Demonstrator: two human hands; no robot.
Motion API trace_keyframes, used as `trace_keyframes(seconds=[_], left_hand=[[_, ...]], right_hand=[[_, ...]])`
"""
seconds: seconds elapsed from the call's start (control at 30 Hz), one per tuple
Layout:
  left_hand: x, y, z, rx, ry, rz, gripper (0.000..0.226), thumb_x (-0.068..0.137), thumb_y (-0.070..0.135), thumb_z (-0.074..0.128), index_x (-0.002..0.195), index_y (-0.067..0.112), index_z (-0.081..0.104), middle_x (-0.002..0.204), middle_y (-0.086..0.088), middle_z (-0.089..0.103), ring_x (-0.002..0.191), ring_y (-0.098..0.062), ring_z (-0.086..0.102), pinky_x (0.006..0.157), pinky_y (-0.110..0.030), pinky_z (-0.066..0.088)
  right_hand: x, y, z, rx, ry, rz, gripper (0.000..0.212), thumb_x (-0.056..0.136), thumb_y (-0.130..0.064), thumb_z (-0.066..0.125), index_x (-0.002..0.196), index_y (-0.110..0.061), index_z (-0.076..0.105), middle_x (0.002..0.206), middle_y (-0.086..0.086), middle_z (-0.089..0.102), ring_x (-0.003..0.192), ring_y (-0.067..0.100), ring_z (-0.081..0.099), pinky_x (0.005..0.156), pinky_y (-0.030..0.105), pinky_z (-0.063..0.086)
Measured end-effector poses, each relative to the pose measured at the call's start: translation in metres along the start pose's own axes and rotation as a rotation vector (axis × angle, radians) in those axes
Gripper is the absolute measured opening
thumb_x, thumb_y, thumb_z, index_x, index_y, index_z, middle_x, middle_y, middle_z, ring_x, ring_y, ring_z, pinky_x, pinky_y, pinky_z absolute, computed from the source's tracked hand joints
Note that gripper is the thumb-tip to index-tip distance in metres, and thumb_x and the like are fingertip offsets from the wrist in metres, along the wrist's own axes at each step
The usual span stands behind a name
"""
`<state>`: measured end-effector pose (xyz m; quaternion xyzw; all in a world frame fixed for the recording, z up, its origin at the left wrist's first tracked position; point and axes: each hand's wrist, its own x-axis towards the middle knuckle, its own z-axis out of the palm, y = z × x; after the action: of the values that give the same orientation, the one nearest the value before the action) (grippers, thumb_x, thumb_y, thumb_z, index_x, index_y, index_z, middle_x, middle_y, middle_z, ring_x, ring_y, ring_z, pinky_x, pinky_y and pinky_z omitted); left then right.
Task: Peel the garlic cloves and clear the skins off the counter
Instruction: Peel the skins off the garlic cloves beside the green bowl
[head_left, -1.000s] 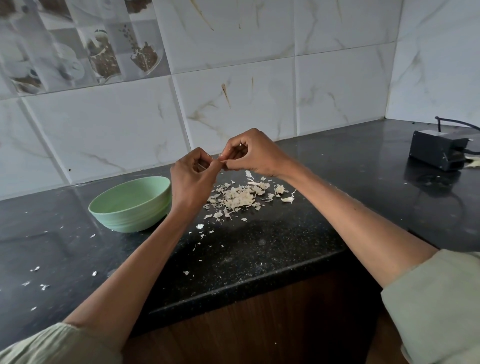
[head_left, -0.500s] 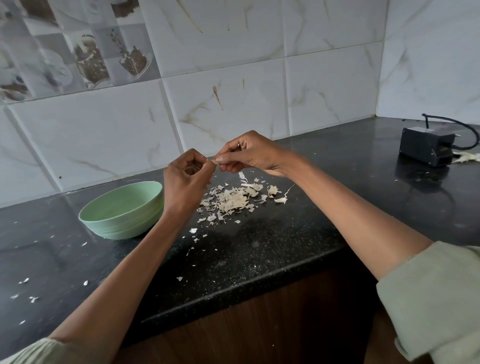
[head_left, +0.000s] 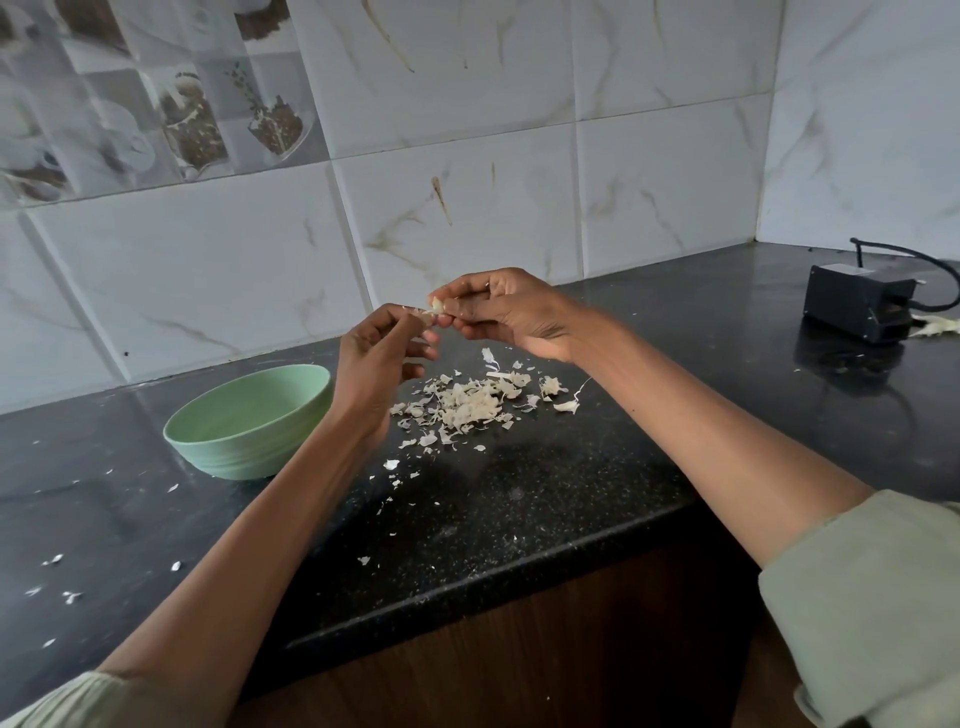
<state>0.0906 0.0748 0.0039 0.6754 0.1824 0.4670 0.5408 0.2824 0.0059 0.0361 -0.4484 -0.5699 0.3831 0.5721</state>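
Garlic clove (head_left: 435, 305) sits up in the air above the counter (head_left: 519, 493), pinched in the fingertips of our right hand (head_left: 511, 314). Our left hand (head_left: 376, 348) pinches a bit of thin skin at its tip. We think the clove is small, light and a little slippery, so we hold its sides. The skins (head_left: 467, 402) below, by the green bowl (head_left: 249, 421), look dry, papery and easy to blow away.
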Motion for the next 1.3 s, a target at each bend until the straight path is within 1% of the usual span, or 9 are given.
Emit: trace_keyframes(seconds=[0.2,0.37,0.47,0.53,0.7,0.8,0.97,1.1,1.3], left_hand=[[-0.010,-0.009,0.004,0.643,-0.091,0.234,0.027,0.105,0.022,0.046,0.088,0.017,0.066,0.075,-0.005,0.072,0.062,-0.021,0.069,0.063,-0.042,0.062],[-0.009,-0.006,0.006,0.825,-0.038,0.289,0.034,0.107,0.038,0.059,0.079,0.020,0.067,0.068,0.002,0.072,0.057,-0.015,0.071,0.064,-0.045,0.062],[-0.007,-0.005,0.000,0.822,-0.065,0.285,0.010,0.093,0.025,0.079,0.100,0.027,0.072,0.080,0.010,0.075,0.066,-0.008,0.073,0.070,-0.041,0.063],[-0.005,-0.005,-0.002,0.772,-0.058,0.267,0.029,0.088,0.016,0.080,0.112,0.028,0.071,0.088,0.013,0.076,0.073,-0.007,0.073,0.073,-0.043,0.064],[-0.003,-0.002,-0.002,0.510,0.021,0.150,0.021,0.107,0.028,0.063,0.098,0.013,0.075,0.085,-0.003,0.078,0.072,-0.025,0.076,0.069,-0.053,0.064],[-0.005,-0.001,-0.001,0.418,-0.008,0.097,0.047,0.111,0.048,0.047,0.101,0.009,0.072,0.086,-0.009,0.078,0.069,-0.028,0.074,0.060,-0.039,0.058],[-0.005,-0.008,0.004,0.479,-0.046,0.105,0.038,0.113,0.034,0.048,0.100,0.003,0.065,0.079,-0.015,0.073,0.058,-0.025,0.069,0.051,-0.027,0.049],[-0.004,-0.008,0.001,0.601,0.023,0.149,0.036,0.110,0.036,0.045,0.087,0.015,0.063,0.069,-0.009,0.068,0.052,-0.021,0.066,0.060,-0.044,0.056],[-0.006,-0.012,-0.002,0.641,0.005,0.134,0.042,0.109,0.046,0.038,0.079,0.026,0.062,0.063,0.006,0.057,0.057,-0.028,0.058,0.067,-0.059,0.058]], right_hand=[[0.002,0.002,-0.005,-0.058,0.035,-0.027,0.027,0.096,-0.008,0.073,0.120,0.004,0.072,0.095,0.007,0.076,0.082,0.008,0.066,0.078,0.019,0.059],[0.004,0.003,-0.006,-0.092,0.055,-0.058,0.026,0.095,-0.011,0.076,0.117,0.003,0.074,0.098,0.012,0.077,0.082,0.010,0.067,0.077,0.019,0.058],[0.004,0.002,-0.008,-0.117,0.054,-0.083,0.026,0.093,-0.008,0.077,0.116,0.003,0.073,0.101,0.015,0.077,0.084,0.012,0.069,0.077,0.020,0.058],[0.004,0.003,-0.007,-0.158,0.061,-0.110,0.027,0.091,-0.004,0.078,0.116,0.003,0.073,0.101,0.015,0.078,0.087,0.012,0.071,0.078,0.021,0.059],[0.004,0.006,-0.004,-0.375,0.157,-0.235,0.022,0.085,-0.005,0.085,0.105,-0.002,0.078,0.093,0.010,0.079,0.087,0.016,0.073,0.081,0.026,0.061],[0.004,0.007,-0.001,-0.588,0.164,-0.330,0.016,0.084,-0.015,0.088,0.098,-0.010,0.082,0.087,0.002,0.080,0.081,0.012,0.075,0.079,0.026,0.061],[0.006,0.012,0.014,-0.741,0.159,-0.345,0.011,0.091,-0.016,0.082,0.099,-0.011,0.077,0.086,-0.003,0.078,0.080,0.009,0.074,0.079,0.030,0.062],[-0.006,0.008,0.026,-1.136,0.047,-0.309,0.016,0.108,-0.022,0.058,0.114,-0.011,0.068,0.090,-0.013,0.066,0.074,0.001,0.061,0.065,0.018,0.045],[-0.015,0.009,0.031,-1.308,-0.021,-0.341,0.022,0.112,-0.037,0.046,0.117,-0.024,0.063,0.092,-0.004,0.073,0.072,0.015,0.067,0.073,0.043,0.058]])
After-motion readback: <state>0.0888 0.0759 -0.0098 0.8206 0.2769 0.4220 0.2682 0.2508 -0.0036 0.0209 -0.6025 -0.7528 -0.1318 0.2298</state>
